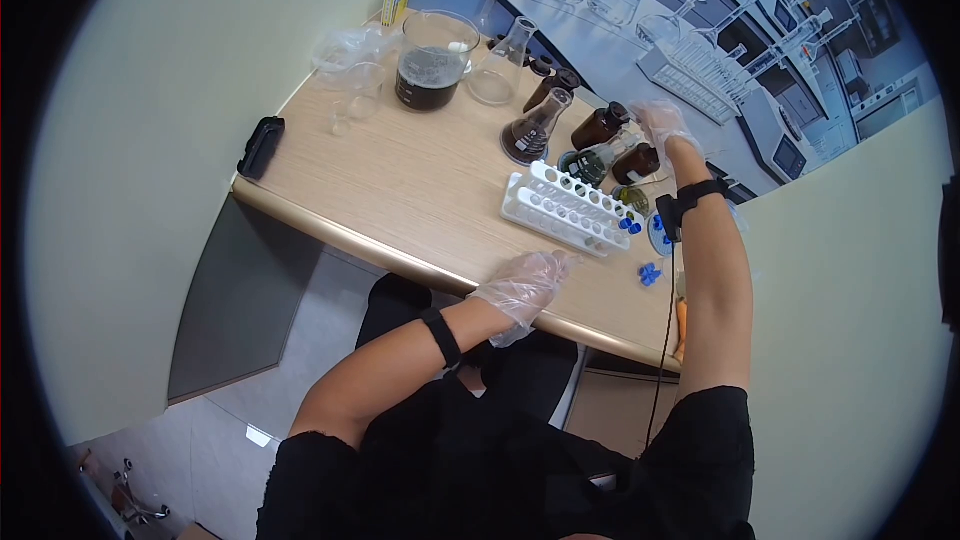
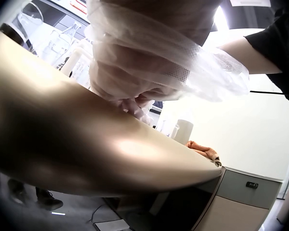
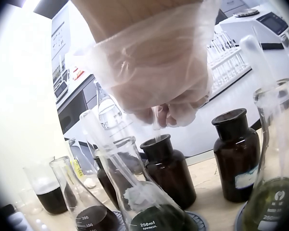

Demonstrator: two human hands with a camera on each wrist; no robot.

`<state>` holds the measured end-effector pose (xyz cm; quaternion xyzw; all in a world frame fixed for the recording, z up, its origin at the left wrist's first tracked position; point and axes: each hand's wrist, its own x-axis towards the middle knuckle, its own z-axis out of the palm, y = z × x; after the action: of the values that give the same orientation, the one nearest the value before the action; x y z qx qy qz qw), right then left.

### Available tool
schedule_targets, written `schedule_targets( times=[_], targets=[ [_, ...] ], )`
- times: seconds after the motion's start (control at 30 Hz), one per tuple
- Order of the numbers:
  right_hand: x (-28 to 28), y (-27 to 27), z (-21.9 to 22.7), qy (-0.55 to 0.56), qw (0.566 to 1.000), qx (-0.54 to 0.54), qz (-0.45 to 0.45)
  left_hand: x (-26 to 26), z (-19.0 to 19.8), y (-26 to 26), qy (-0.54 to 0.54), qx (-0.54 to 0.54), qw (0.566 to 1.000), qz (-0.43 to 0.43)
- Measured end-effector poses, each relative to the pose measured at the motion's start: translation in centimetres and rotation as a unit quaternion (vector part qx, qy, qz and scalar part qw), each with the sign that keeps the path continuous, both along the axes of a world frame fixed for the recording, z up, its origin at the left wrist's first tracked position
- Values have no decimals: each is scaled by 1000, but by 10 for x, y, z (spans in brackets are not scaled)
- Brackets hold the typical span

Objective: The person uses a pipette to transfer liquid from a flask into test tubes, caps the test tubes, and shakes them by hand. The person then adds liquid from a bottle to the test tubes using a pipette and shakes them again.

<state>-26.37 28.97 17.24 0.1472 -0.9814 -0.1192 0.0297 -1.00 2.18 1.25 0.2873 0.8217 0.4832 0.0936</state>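
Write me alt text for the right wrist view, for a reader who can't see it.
A right hand in a clear plastic glove pinches a thin clear tube at the mouth of an open brown bottle. Glass flasks of dark or greenish liquid stand nearer the camera.

Right wrist view: fingers of the right hand (image 3: 159,77) cover the top of a slim clear tube (image 3: 157,122), its tip lost at a dark bottle's (image 3: 171,171) mouth! Inside? No telling! A green-filled flask (image 3: 275,190), sliced by the right edge! Left wrist: bench (image 2: 43,115) edge, all blur!
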Motion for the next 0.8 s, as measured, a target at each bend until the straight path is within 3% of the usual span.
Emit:
schedule_targets(
  times=[0.2,0.33,0.4,0.43,0.5,0.63,0.7,0.8],
  targets=[
    [11,-8,6,-23,994,-77,-73,0,0,-1,16,17,1000,-8],
    [13,-2,8,1,998,-51,-36,0,3,-1,-1,2,1000,1],
    [16,-1,14,-10,980,-147,-135,0,4,-1,-5,7,1000,2],
    [14,7,16,-9,980,-147,-136,0,6,-2,-1,-1,1000,3],
    [9,30,21,77,993,-73,-51,1,7,-2,4,-9,1000,2],
    [41,28,48,116,989,-14,-86,3,13,-4,-3,-5,1000,7],
    [47,34,53,115,973,-143,-138,3,13,-3,-11,-12,1000,8],
    [47,40,55,125,959,-177,-183,0,0,2,2,-18,1000,9]
  ],
)
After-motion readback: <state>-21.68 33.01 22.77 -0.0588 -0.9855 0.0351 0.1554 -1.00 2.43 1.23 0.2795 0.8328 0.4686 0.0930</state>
